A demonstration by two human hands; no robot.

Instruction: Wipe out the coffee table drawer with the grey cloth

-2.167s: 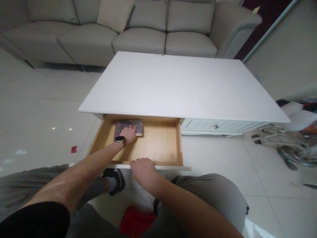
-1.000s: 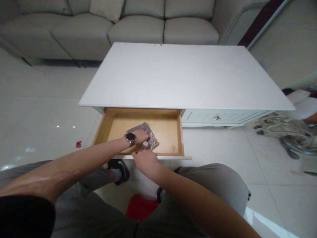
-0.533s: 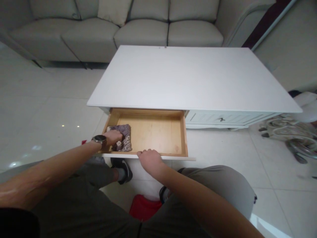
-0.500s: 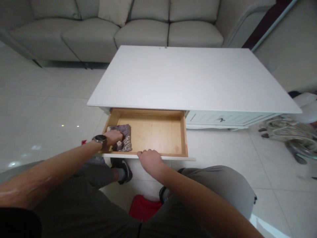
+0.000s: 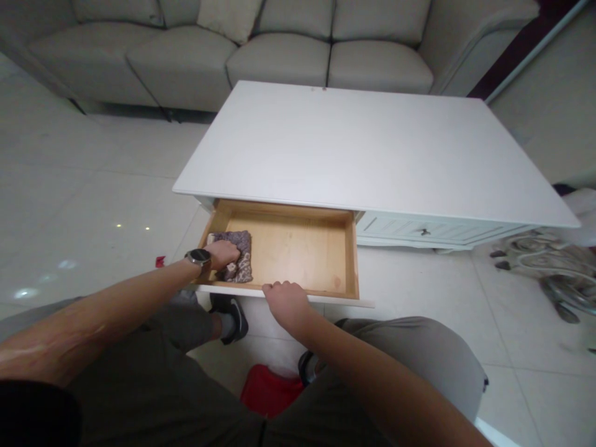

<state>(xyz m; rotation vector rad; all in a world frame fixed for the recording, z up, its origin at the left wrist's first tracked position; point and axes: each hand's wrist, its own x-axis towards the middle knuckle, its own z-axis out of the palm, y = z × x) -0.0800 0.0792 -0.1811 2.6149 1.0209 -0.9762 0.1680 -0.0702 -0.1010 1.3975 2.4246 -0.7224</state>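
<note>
Drawer [image 5: 298, 248]: showing bare, matt wood inside.
Cloth [image 5: 239, 264]: looking like soft patterned fabric, though blurred.
Desk [image 5: 363, 149]: showing a smooth white painted top.
Floor [image 5: 84, 205]: gleaming as glossy tile.
Sofa [image 5: 279, 56]: showing matt upholstery.

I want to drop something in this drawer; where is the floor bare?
Bare wood runs from the cloth to the drawer's right wall. The left end is crowded: left hand on the cloth. Right hand rests on the front edge.

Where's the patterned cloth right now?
In the head view, the patterned cloth lies in the left front corner of the open wooden drawer, under the left hand; the right hand rests on the drawer's front edge.
</note>
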